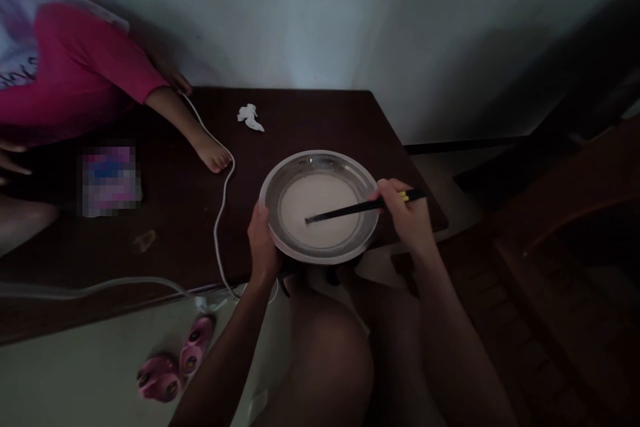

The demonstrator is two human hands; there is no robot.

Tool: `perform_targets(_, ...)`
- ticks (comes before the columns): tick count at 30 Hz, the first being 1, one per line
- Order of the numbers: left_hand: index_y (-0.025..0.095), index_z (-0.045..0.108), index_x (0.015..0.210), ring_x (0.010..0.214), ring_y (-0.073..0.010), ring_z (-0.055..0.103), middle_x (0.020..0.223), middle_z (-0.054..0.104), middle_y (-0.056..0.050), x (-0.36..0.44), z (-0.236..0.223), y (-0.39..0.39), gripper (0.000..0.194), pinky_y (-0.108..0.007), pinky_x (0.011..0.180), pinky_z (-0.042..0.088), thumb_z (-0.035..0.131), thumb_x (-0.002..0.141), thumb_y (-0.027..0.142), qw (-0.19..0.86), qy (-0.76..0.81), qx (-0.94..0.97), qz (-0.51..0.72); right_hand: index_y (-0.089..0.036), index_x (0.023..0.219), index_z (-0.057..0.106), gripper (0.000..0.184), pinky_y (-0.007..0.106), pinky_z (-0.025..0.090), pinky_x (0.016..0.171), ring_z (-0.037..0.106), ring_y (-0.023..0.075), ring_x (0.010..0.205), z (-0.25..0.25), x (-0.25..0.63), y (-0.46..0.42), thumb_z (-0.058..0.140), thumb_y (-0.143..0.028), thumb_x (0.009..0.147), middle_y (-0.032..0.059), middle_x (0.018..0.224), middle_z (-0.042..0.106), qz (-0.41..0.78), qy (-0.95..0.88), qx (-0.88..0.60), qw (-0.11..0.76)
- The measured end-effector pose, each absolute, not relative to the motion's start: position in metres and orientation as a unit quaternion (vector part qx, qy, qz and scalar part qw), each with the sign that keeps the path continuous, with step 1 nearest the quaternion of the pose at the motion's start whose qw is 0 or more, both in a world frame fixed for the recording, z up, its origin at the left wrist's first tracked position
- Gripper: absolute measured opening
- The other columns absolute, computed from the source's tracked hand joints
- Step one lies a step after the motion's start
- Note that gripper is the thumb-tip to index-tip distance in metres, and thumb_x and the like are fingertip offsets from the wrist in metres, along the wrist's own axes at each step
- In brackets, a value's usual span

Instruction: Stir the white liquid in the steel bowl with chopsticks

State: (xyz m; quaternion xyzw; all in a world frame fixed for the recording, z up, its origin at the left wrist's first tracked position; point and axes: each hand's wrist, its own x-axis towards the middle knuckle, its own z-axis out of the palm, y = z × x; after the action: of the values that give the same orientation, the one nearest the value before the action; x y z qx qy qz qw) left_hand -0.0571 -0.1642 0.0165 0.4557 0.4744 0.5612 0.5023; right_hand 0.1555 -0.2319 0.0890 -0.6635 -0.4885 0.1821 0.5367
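I saw the left hand (263, 240) gripping the bowl (280, 177); the right hand (407, 213) pinched chopsticks (350, 210) in smooth batter (320, 203) (no lumps visible).

Dim room: dark wooden table (310, 117) against pale wall (300, 13).

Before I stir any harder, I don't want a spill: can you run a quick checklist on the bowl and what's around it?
1. Left hand grips the steel bowl rim: ok.
2. Right hand holds the chopsticks, tips in the white liquid: ok.
3. Bowl fully on the table: not ok, it sits at the edge.
4. White cable apart from the bowl: ok.
5. Another person's foot away from the bowl: ok.
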Motion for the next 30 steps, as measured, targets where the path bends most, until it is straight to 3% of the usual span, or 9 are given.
perform_targets(5,0.014,0.068,0.109,0.113,-0.0234,0.057,0.115,0.068,-0.008,-0.058,0.013,-0.163,0.041,-0.030,0.098,0.044,0.048,0.090,0.044,0.505,0.466,0.459,0.563,-0.020,0.061,0.063,0.040,0.025,0.038,0.053,0.050,0.0099,0.051,0.089,0.163,-0.231,0.051,-0.043,0.091,-0.0024,0.052,0.054,0.125,-0.446,-0.687,0.559)
perform_targets(8,0.015,0.069,0.110,0.113,-0.0229,0.057,0.115,0.068,-0.008,-0.058,0.012,-0.162,0.040,-0.030,0.098,0.044,0.050,0.089,0.044,0.503,0.472,0.464,0.557,-0.020,0.057,0.060,0.043,0.025,0.036,0.049,0.045,0.0092,0.046,0.088,0.165,-0.233,0.050,-0.044,0.091,-0.0028,0.049,0.052,0.159,-0.437,-0.679,0.568)
perform_targets(11,0.015,0.069,0.111,0.112,-0.0223,0.058,0.113,0.068,-0.007,-0.057,0.012,-0.162,0.042,-0.029,0.098,0.044,0.050,0.089,0.046,0.512,0.466,0.448,0.567,-0.020,0.061,0.063,0.039,0.025,0.040,0.054,0.051,0.0102,0.052,0.088,0.161,-0.231,0.054,-0.046,0.088,-0.0017,0.056,0.058,0.202,-0.492,-0.656,0.536)
perform_targets(18,0.014,0.069,0.112,0.111,-0.0234,0.059,0.114,0.069,-0.008,-0.055,0.011,-0.163,0.042,-0.031,0.097,0.046,0.050,0.088,0.045,0.521,0.451,0.439,0.576,-0.020,0.056,0.059,0.042,0.025,0.035,0.050,0.044,0.0091,0.045,0.093,0.160,-0.231,0.050,-0.042,0.091,-0.0043,0.047,0.046,0.150,-0.439,-0.680,0.568)
perform_targets(22,0.015,0.068,0.115,0.113,-0.0235,0.058,0.115,0.068,-0.009,-0.057,0.003,-0.160,0.044,-0.032,0.100,0.044,0.051,0.088,0.046,0.523,0.437,0.438,0.586,-0.020,0.064,0.064,0.036,0.025,0.039,0.054,0.050,0.0098,0.051,0.094,0.154,-0.231,0.054,-0.043,0.089,-0.0034,0.052,0.053,0.204,-0.510,-0.655,0.519)
perform_targets(27,0.016,0.068,0.113,0.113,-0.0236,0.059,0.116,0.068,-0.008,-0.057,0.000,-0.159,0.044,-0.032,0.100,0.044,0.053,0.088,0.049,0.531,0.434,0.435,0.584,-0.019,0.058,0.059,0.042,0.025,0.035,0.050,0.044,0.0090,0.046,0.093,0.159,-0.231,0.050,-0.043,0.091,-0.0040,0.047,0.047,0.130,-0.441,-0.684,0.566)
perform_targets(30,0.015,0.068,0.113,0.112,-0.0230,0.059,0.116,0.068,-0.008,-0.056,0.001,-0.159,0.042,-0.030,0.098,0.045,0.053,0.088,0.045,0.544,0.420,0.425,0.589,-0.019,0.056,0.058,0.043,0.025,0.036,0.050,0.044,0.0088,0.046,0.092,0.159,-0.230,0.050,-0.044,0.091,-0.0035,0.049,0.049,0.178,-0.466,-0.668,0.553)
